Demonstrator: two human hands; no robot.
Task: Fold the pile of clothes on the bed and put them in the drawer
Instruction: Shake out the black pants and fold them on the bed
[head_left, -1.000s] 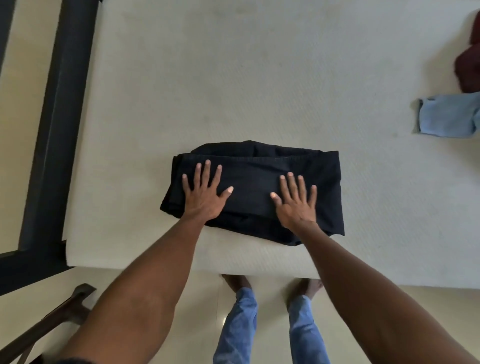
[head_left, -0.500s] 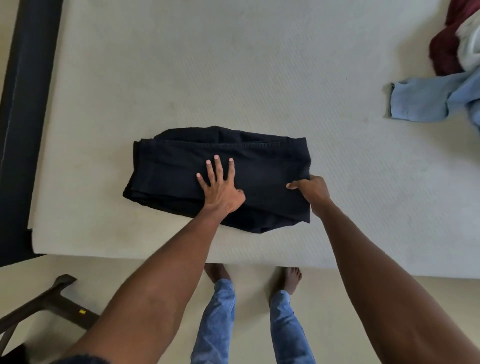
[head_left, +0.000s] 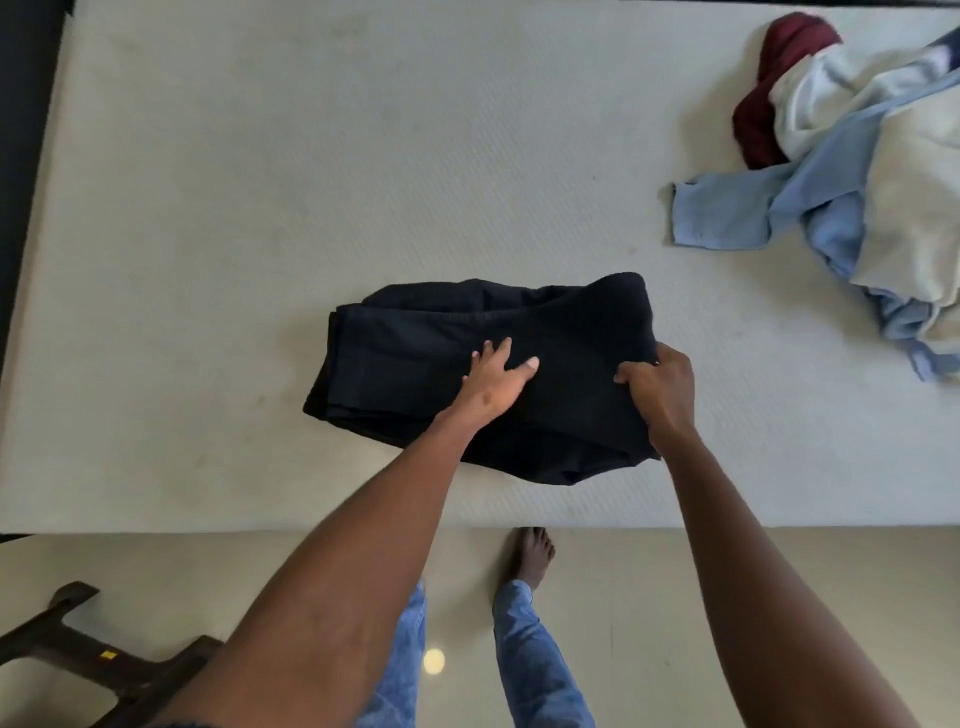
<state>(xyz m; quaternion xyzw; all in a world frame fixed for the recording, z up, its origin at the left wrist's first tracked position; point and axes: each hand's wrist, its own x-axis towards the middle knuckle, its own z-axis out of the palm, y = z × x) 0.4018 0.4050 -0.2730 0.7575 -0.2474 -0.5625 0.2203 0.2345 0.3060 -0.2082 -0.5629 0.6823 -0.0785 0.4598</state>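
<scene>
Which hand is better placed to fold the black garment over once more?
Probably the right hand: it already grips the black garment's right edge. The left hand lies flat on its middle, suited to holding it down.

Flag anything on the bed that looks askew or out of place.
The black garment lies skewed to the mattress edge, its near corner bunched. A pile of unfolded clothes sprawls at the far right. Nothing looks damaged.

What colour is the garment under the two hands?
Black, plain, with no pattern: the folded garment shows clearly in the head view.
</scene>
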